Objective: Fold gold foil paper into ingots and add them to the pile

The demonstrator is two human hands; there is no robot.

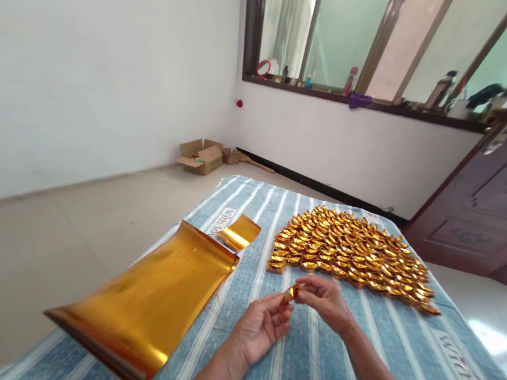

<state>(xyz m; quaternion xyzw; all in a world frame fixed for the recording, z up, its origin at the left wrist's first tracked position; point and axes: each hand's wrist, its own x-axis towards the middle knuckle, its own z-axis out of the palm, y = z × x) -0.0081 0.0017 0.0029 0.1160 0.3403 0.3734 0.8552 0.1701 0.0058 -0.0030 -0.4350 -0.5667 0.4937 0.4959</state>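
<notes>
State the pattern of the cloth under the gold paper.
Blue and white stripes on the cloth, clearest in the head view.

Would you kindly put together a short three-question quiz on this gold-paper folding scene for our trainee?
1. True or false: the left hand and the right hand pinch one small gold piece between them.
2. Where does the large gold sheet lie? A) left of the hands B) on the folded pile C) on the floor
3. Fill in: the striped cloth is blue and ____.

Key: 1 true; 2 A; 3 white.
</notes>
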